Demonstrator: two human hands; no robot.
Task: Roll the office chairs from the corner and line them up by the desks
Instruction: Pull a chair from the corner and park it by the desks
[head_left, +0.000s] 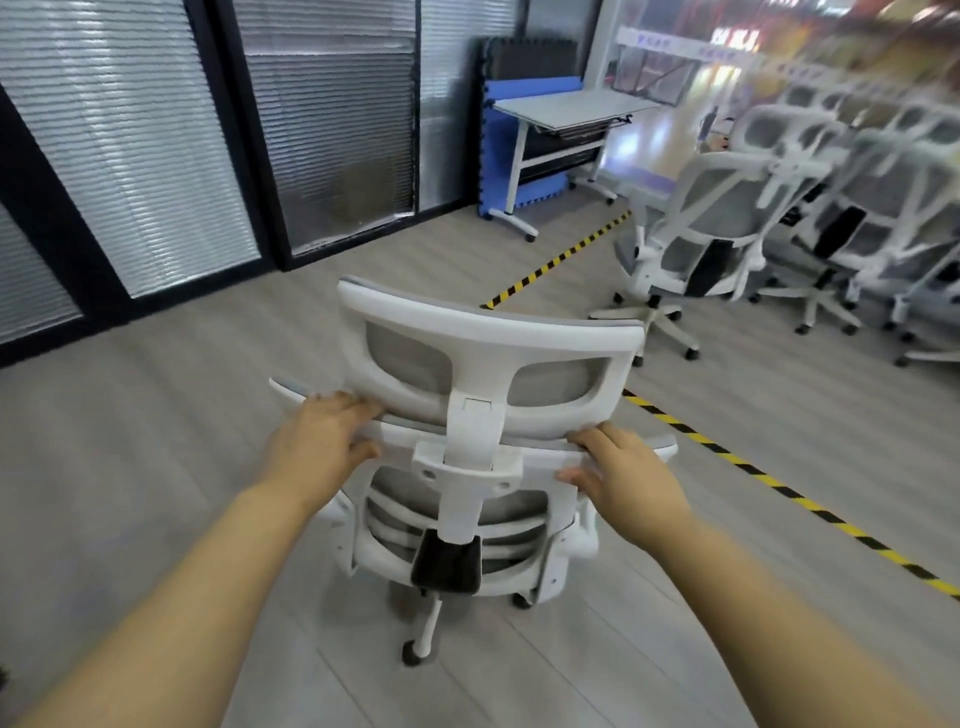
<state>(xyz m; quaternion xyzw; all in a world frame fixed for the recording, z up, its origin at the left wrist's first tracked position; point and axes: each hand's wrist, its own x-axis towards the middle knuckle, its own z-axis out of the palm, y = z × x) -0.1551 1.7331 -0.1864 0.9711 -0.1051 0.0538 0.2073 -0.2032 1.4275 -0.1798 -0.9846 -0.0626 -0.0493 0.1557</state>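
The left hand (321, 441) and right hand (626, 478) each gripped the top edge of the backrest of a white-framed, grey-mesh office chair (467, 467), which stood on the grey wood-look floor (156, 441), left of the yellow-black striped tape (779, 488), well apart from the row of matching chairs (831, 208).

Pale grey wood-look planks cover the floor (156, 467), crossed by yellow-and-black hazard tape (769, 480). Black-framed glass partitions with closed blinds (130, 156) line the left side. Blue foam mats (501, 150) stand against the far wall.
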